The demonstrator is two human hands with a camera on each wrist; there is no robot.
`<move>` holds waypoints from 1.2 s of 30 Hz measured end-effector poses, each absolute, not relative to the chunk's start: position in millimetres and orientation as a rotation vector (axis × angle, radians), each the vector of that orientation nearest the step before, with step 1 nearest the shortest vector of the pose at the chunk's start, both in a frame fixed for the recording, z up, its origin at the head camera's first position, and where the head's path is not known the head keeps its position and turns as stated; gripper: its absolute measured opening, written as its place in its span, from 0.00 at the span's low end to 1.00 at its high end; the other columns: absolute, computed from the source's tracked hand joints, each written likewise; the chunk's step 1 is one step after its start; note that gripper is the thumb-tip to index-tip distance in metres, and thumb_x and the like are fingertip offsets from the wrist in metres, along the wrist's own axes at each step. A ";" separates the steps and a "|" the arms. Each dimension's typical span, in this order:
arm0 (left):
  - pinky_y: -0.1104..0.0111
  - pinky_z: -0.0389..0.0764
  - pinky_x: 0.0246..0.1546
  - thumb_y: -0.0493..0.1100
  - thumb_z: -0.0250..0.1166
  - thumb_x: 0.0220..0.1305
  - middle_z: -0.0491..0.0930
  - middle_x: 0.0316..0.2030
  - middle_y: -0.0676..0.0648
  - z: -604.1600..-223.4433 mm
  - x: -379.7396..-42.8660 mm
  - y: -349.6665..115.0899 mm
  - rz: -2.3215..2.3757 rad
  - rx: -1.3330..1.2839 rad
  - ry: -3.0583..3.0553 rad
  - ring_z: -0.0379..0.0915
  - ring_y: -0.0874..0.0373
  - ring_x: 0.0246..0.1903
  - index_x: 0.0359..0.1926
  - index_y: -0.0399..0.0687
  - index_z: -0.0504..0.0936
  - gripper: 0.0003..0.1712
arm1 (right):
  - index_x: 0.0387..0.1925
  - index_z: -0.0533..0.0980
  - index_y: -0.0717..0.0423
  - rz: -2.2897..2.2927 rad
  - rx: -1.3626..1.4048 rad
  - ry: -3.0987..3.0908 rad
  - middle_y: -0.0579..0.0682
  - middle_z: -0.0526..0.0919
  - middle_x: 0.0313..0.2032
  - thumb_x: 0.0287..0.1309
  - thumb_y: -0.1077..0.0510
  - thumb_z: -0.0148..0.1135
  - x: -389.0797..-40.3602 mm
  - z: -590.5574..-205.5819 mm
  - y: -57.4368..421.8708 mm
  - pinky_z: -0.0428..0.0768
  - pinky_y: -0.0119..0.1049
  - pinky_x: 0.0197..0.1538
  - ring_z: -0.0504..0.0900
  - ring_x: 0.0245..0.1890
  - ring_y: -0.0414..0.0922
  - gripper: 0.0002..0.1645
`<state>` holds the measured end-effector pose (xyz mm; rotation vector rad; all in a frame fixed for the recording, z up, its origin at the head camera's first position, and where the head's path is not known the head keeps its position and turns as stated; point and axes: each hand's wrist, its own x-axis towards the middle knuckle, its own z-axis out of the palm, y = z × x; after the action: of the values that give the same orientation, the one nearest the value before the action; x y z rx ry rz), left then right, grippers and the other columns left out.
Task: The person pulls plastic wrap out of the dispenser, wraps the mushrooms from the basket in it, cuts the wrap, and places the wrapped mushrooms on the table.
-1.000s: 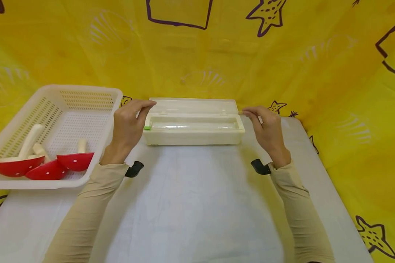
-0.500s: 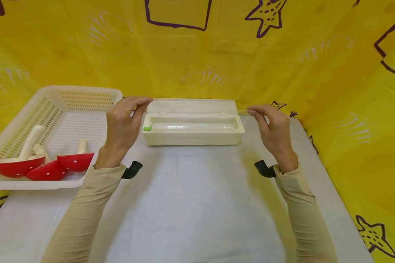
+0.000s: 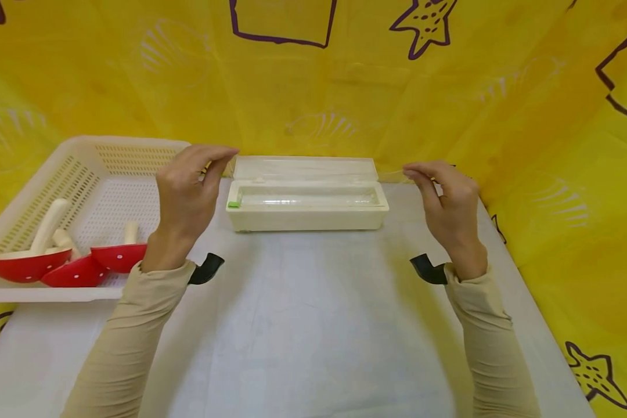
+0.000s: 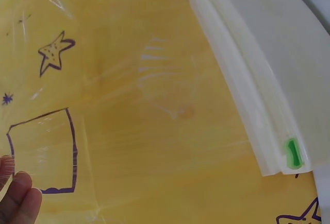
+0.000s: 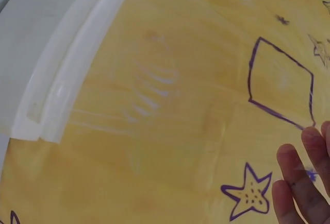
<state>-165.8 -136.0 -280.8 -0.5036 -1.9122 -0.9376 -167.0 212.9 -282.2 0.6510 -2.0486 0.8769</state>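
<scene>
A long cream cling film dispenser [image 3: 308,219] stands at the back of the table with its lid [image 3: 305,168] raised and a clear roll inside. A green slider [image 4: 294,153] sits at its left end. Thin transparent cling film [image 3: 389,176] stretches between the hands above the box; its creases and sheen show in both wrist views. My left hand [image 3: 187,194] pinches one side of it between thumb and fingertips, up and left of the dispenser. To the right, my right hand [image 3: 449,209] pinches the other side. Most film edges are too clear to make out.
On the left stands a white perforated basket [image 3: 104,293] holding several red, white-dotted ladle-like pieces [image 3: 119,256] with pale handles. A yellow patterned cloth [image 3: 313,81] hangs behind and at the right. White cloth [image 3: 303,325] covers the table.
Both hands have moved apart, the left going left and slightly up, the right going right and slightly up, each pinching the film. The dispenser stays in place.
</scene>
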 end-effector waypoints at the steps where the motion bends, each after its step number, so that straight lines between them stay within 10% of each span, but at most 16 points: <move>1: 0.87 0.72 0.49 0.32 0.68 0.61 0.88 0.33 0.37 -279.7 -164.9 -135.8 -0.939 -0.506 -1.908 0.84 0.43 0.33 0.35 0.33 0.88 0.05 | 0.37 0.84 0.67 0.883 0.652 -2.041 0.61 0.88 0.34 0.57 0.70 0.65 -166.5 -281.8 213.2 0.75 0.16 0.50 0.85 0.34 0.56 0.07; 28: 0.86 0.73 0.49 0.31 0.71 0.56 0.87 0.31 0.37 -275.4 -138.6 -137.1 -0.980 -0.529 -1.895 0.80 0.46 0.31 0.33 0.35 0.88 0.03 | 0.35 0.84 0.69 0.949 0.679 -1.976 0.63 0.87 0.31 0.54 0.71 0.67 -150.1 -285.5 222.4 0.78 0.19 0.48 0.80 0.39 0.22 0.06; 36: 0.86 0.74 0.45 0.24 0.70 0.52 0.83 0.34 0.36 -286.9 -117.8 -140.3 -1.067 -0.573 -1.935 0.77 0.50 0.35 0.34 0.32 0.87 0.07 | 0.35 0.84 0.69 0.973 0.713 -1.972 0.62 0.86 0.30 0.56 0.65 0.67 -134.5 -299.1 227.9 0.76 0.20 0.48 0.81 0.38 0.30 0.08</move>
<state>-117.8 -140.3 -286.9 -0.5735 -1.9354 -1.0666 -134.5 227.9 -299.1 0.7134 -1.9724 0.9728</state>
